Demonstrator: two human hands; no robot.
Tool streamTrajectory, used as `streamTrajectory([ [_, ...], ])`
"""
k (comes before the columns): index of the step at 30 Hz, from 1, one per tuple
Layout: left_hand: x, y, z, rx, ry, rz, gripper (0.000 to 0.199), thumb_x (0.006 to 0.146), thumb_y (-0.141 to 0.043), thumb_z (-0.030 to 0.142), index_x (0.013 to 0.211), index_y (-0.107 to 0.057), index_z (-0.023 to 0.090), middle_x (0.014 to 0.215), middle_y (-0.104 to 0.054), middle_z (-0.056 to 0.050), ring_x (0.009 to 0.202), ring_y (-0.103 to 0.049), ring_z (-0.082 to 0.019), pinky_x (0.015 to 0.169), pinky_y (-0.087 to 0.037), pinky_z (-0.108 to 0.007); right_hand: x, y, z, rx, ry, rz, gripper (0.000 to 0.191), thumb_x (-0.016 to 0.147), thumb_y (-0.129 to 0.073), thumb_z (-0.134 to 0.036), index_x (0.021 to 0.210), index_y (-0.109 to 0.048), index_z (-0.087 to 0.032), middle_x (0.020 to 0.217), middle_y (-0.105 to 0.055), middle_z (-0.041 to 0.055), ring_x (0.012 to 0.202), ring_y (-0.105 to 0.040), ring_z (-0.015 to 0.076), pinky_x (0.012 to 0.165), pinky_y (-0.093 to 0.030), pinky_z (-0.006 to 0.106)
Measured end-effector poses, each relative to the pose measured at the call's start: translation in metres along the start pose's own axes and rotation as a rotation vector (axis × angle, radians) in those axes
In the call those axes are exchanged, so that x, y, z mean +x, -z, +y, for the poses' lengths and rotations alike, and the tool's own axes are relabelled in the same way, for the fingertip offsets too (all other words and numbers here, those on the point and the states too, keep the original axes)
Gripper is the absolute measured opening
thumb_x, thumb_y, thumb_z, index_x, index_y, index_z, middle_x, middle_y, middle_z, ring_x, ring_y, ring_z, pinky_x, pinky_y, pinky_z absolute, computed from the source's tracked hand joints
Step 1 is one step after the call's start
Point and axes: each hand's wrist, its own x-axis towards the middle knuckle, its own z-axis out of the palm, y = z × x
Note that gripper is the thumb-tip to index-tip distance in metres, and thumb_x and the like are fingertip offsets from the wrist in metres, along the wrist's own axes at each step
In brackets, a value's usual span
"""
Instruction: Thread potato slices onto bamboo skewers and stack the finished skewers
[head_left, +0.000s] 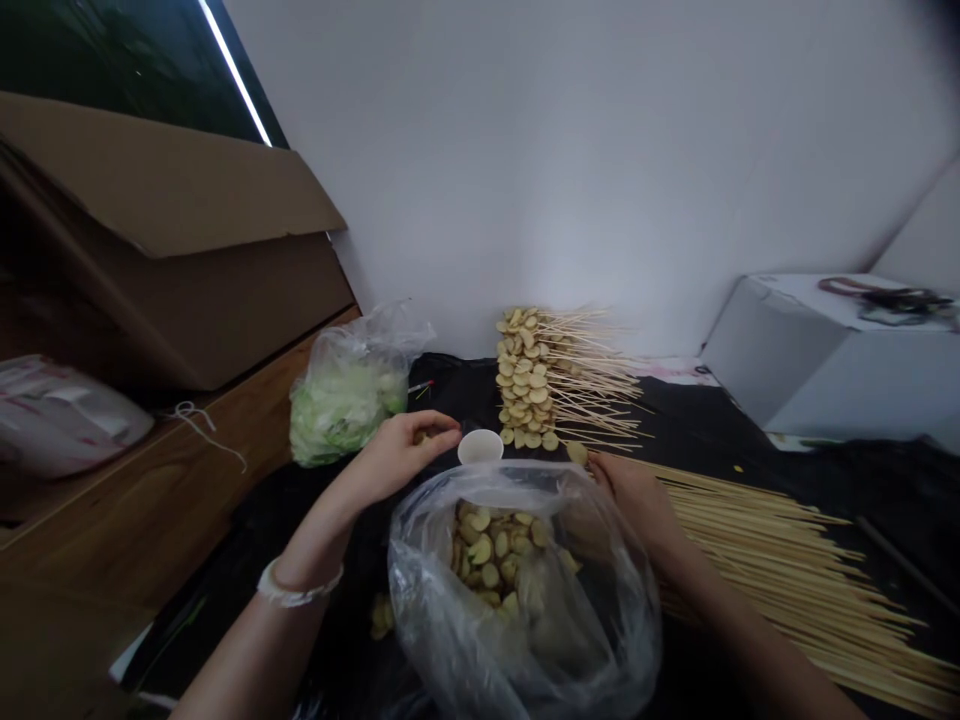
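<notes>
My left hand (405,455) is curled, with pale yellow potato slices partly showing between thumb and fingers. It hovers beside a small white cup (480,447). Across from it, my right hand (634,500) is closed at the tips of the bamboo skewers (780,550). A single potato slice (577,453) sits just beyond its fingertips, seemingly on a skewer largely hidden by the hand. Between my forearms stands an open clear plastic bag (427,560) holding many potato slices (491,550). Finished-looking skewers of potato slices (525,380) lie stacked against the wall.
A tied clear bag of cut green vegetable (349,400) stands at left, near a cardboard box (172,260). Black plastic sheeting (697,420) covers the work surface. A white box (817,350) with a cord on top is at right. Loose slices (382,616) lie left of the open bag.
</notes>
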Motion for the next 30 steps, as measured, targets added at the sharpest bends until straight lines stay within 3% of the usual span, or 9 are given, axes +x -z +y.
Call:
streamTrajectory([
  [2, 0.019, -0.016, -0.018, 0.158, 0.047, 0.139, 0.053, 0.078, -0.051, 0.053, 0.109, -0.067, 0.013, 0.069, -0.065, -0.006, 0.064, -0.057, -0.019, 0.059, -0.039, -0.027, -0.001, 0.003, -0.003, 0.013, -0.018, -0.025, 0.029, 0.092, -0.035, -0.028, 0.083, -0.061, -0.02, 0.078, -0.068, 0.0042, 0.07, -0.059, 0.0156, 0.059, -0.032, 0.024],
  [6, 0.04, -0.047, -0.05, 0.128, 0.113, 0.026, 0.04, 0.072, -0.055, 0.041, 0.096, -0.072, 0.014, 0.074, -0.069, -0.007, 0.067, -0.059, -0.019, 0.06, -0.04, -0.027, 0.0, 0.003, -0.003, 0.004, -0.028, -0.005, 0.03, 0.093, -0.034, -0.029, 0.087, -0.062, -0.02, 0.082, -0.069, 0.0054, 0.074, -0.06, 0.0171, 0.061, -0.033, 0.024],
  [10, 0.029, -0.028, -0.068, 0.084, 0.13, 0.171, 0.036, 0.073, -0.048, 0.032, 0.093, -0.072, 0.014, 0.061, -0.064, -0.003, 0.053, -0.051, -0.015, 0.052, -0.035, -0.025, 0.001, 0.001, 0.0, -0.016, -0.025, -0.013, 0.029, 0.092, -0.034, -0.027, 0.087, -0.062, -0.02, 0.085, -0.069, 0.0063, 0.075, -0.061, 0.0177, 0.063, -0.034, 0.025],
  [13, 0.015, -0.007, -0.073, 0.067, 0.145, 0.206, 0.037, 0.073, -0.05, 0.038, 0.089, -0.072, 0.013, 0.06, -0.063, -0.002, 0.05, -0.049, -0.014, 0.049, -0.033, -0.025, 0.0, 0.002, -0.002, 0.004, -0.03, -0.048, 0.031, 0.093, -0.033, -0.029, 0.085, -0.061, -0.021, 0.081, -0.068, 0.0056, 0.073, -0.06, 0.0172, 0.061, -0.033, 0.025],
  [15, 0.012, -0.008, -0.073, 0.045, 0.137, 0.2, 0.042, 0.073, -0.053, 0.045, 0.092, -0.072, 0.013, 0.064, -0.066, -0.004, 0.055, -0.053, -0.016, 0.052, -0.036, -0.025, -0.001, 0.003, -0.005, 0.013, -0.028, -0.077, 0.03, 0.093, -0.033, -0.029, 0.084, -0.061, -0.021, 0.079, -0.067, 0.005, 0.072, -0.059, 0.017, 0.06, -0.032, 0.025],
  [19, 0.027, -0.044, -0.07, 0.014, 0.135, 0.135, 0.047, 0.071, -0.056, 0.051, 0.094, -0.072, 0.013, 0.072, -0.069, -0.007, 0.065, -0.059, -0.02, 0.057, -0.041, -0.027, -0.003, 0.008, -0.014, 0.01, -0.063, -0.121, 0.031, 0.093, -0.032, -0.028, 0.082, -0.059, -0.02, 0.08, -0.067, 0.0051, 0.072, -0.059, 0.0169, 0.06, -0.031, 0.025],
  [23, 0.043, -0.067, -0.067, -0.086, 0.164, 0.097, 0.039, 0.071, -0.054, 0.036, 0.092, -0.072, 0.01, 0.072, -0.07, -0.007, 0.064, -0.061, -0.019, 0.057, -0.042, -0.026, -0.002, 0.009, -0.014, 0.014, -0.076, -0.103, 0.032, 0.093, -0.031, -0.028, 0.084, -0.061, -0.02, 0.083, -0.067, 0.0057, 0.073, -0.058, 0.0165, 0.061, -0.032, 0.025],
  [28, 0.025, -0.039, -0.064, 0.041, 0.053, 0.411, 0.043, 0.075, -0.048, 0.036, 0.104, -0.07, 0.012, 0.085, -0.072, -0.007, 0.07, -0.062, -0.018, 0.066, -0.045, -0.027, -0.003, 0.009, -0.011, 0.039, -0.049, -0.071, 0.031, 0.092, -0.034, -0.029, 0.085, -0.062, -0.02, 0.08, -0.067, 0.0056, 0.071, -0.058, 0.0164, 0.06, -0.032, 0.024],
  [30, 0.008, -0.017, -0.066, 0.083, 0.069, 0.429, 0.045, 0.075, -0.049, 0.04, 0.103, -0.07, 0.013, 0.086, -0.072, -0.007, 0.072, -0.063, -0.02, 0.068, -0.047, -0.028, -0.003, 0.009, -0.011, 0.041, -0.05, -0.064, 0.031, 0.092, -0.034, -0.029, 0.085, -0.062, -0.02, 0.08, -0.066, 0.0056, 0.071, -0.058, 0.0164, 0.06, -0.032, 0.024],
])
